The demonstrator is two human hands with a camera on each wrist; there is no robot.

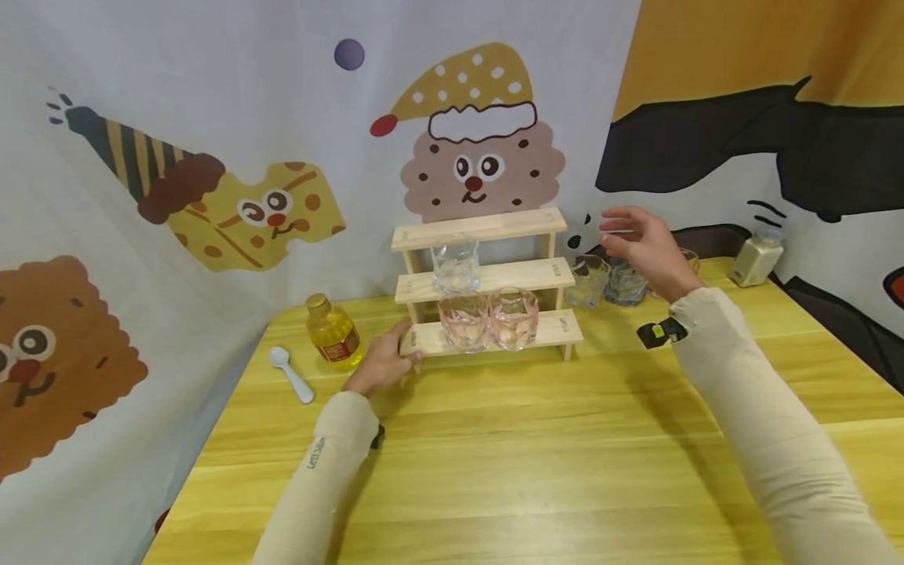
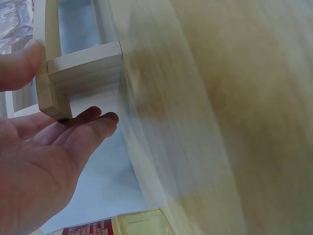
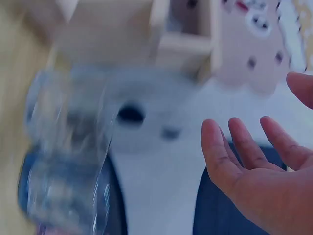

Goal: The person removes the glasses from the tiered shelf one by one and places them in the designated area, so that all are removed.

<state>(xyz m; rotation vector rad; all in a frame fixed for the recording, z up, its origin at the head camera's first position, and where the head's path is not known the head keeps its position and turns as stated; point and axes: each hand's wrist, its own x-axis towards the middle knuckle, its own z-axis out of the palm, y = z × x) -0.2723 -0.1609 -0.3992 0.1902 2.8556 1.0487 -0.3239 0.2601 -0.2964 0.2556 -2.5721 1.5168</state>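
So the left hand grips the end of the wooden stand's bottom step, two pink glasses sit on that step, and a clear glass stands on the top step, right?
No: the clear glass stands on the middle step, not the top step; the head view shows it. The rest holds: the left hand grips the bottom step, and two pink glasses sit there.

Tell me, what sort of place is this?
Probably an indoor tabletop corner set up for display, though I can't tell what room it's in. A cartoon-printed cloth hangs behind a wood-patterned table, where a stepped wooden shelf holds drinking glasses.
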